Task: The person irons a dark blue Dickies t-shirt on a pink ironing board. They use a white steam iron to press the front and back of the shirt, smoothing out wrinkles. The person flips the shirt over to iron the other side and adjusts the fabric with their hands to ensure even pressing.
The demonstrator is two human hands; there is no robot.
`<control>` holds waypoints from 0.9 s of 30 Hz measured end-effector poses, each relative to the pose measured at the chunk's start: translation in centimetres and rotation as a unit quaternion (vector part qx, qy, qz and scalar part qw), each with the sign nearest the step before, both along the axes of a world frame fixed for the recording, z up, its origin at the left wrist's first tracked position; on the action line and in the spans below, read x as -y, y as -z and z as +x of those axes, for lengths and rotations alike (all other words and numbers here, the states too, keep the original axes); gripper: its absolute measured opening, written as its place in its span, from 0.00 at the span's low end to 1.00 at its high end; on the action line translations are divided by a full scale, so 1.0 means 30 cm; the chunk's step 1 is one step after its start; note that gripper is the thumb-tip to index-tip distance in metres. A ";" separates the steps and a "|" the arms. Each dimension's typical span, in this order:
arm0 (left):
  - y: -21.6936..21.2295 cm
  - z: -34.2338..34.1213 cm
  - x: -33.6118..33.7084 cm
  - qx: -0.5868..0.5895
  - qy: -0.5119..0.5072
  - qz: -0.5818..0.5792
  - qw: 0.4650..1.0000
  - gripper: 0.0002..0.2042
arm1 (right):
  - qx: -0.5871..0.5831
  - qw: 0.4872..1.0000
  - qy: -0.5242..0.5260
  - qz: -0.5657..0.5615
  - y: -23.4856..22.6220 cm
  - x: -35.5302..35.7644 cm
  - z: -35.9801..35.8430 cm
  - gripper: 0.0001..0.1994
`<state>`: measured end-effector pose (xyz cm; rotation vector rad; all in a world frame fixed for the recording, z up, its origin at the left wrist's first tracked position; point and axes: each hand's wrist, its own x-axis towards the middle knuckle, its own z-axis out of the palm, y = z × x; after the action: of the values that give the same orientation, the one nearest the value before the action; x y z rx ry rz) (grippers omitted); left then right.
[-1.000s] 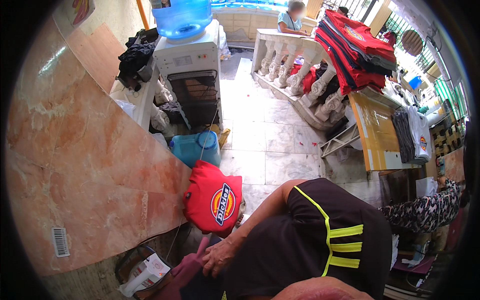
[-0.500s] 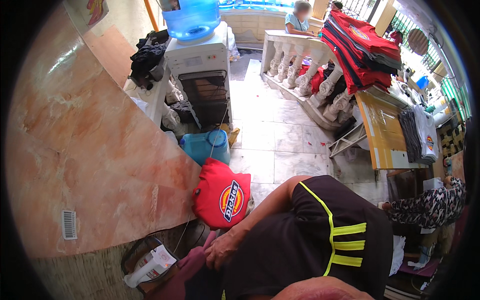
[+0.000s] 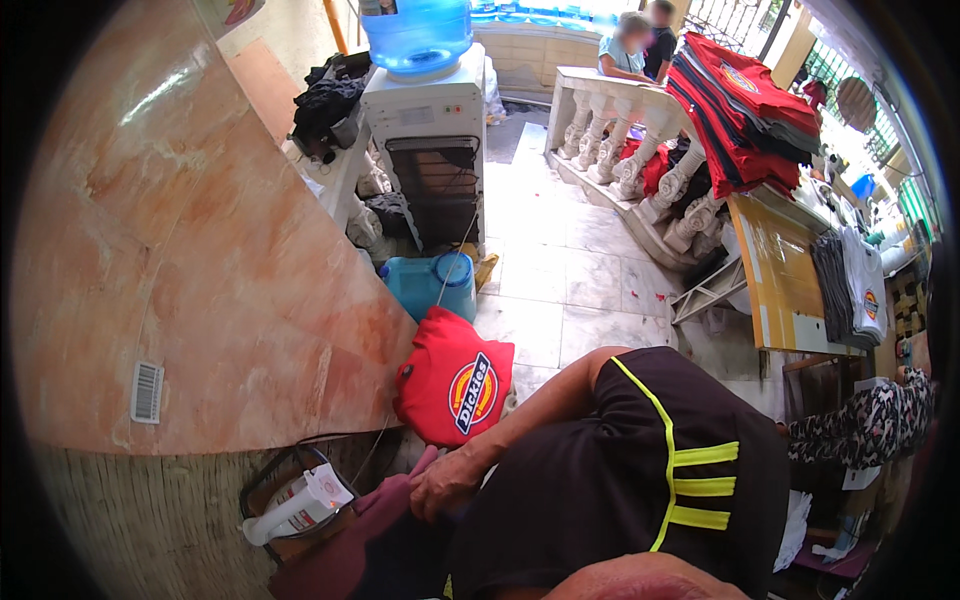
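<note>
My right hand [image 3: 447, 483] rests low in the view, its forearm bent across from the right out of a dark sleeve with yellow-green stripes. Its fingers are curled down against a maroon cloth [image 3: 375, 510] beside dark fabric; whether they grip the cloth's edge is hidden. Just beyond the knuckles a folded red shirt [image 3: 430, 365] with a round printed emblem lies in a bunch, and a thin cord runs down past it. My left hand is out of view.
A pink marbled panel [image 3: 200, 270] fills the left side. Ahead stand a blue jug [image 3: 410, 285] and a water dispenser [image 3: 425, 110]. Folded shirts [image 3: 740, 120] are stacked at a white balustrade [image 3: 600, 95]. Two people [image 3: 625, 60] are far off; someone's patterned trousers [image 3: 850, 430] show at right.
The view has swung, so the background shifts rightward and the marbled panel's lower edge rises. A second person shows at the back. My right hand keeps nearly the same pose at the cloth.
</note>
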<state>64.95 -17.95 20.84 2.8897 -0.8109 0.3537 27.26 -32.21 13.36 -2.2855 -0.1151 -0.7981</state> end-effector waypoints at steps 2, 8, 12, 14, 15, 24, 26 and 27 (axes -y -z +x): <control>0.002 -0.002 0.012 0.029 0.048 -0.009 0.998 0.37 | 0.001 1.000 0.005 0.023 -0.036 -0.003 -0.009 0.12; 0.098 0.176 -0.063 0.168 0.109 0.052 0.978 0.31 | -0.005 0.998 0.060 0.026 -0.074 -0.033 0.007 0.09; -0.002 0.014 0.076 0.043 0.058 0.053 0.996 0.36 | -0.073 0.989 0.124 0.028 -0.160 -0.067 0.016 0.12; 0.010 0.033 0.022 0.002 -0.017 0.068 0.998 0.38 | -0.065 0.994 0.079 0.050 -0.203 -0.111 0.100 0.13; 0.030 0.056 0.001 -0.019 -0.013 0.051 0.998 0.40 | -0.057 0.993 0.074 0.075 -0.220 -0.141 0.138 0.15; 0.128 0.179 -0.088 0.012 0.086 -0.043 0.995 0.33 | -0.145 0.980 0.098 -0.098 -0.209 -0.206 0.300 0.21; 0.135 0.222 -0.103 0.021 0.094 -0.053 0.994 0.32 | -0.152 0.980 0.105 -0.075 -0.195 -0.211 0.310 0.20; 0.129 0.229 -0.092 0.024 0.102 -0.060 0.993 0.32 | -0.158 0.979 0.113 -0.064 -0.197 -0.199 0.310 0.19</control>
<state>71.81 -15.18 16.98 2.6676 -1.0445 0.4338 36.57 -26.24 19.28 -2.5487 0.2486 -0.5404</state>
